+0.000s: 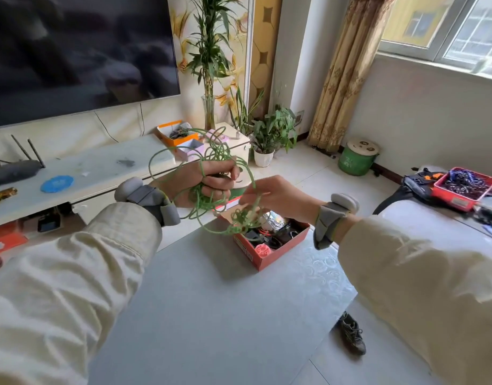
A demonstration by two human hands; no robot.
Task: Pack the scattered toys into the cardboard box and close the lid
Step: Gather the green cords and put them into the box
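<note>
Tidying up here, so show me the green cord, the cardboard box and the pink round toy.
green cord [242, 218], head view, dangling knotted tangle.
cardboard box [283, 247], head view, right outer wall.
pink round toy [262, 250], head view, top face.

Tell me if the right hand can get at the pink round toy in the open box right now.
Probably not yet. The pink toy lies uncovered in the open box, but the right hand pinches the green cord, whose loops dangle over the box.
</note>
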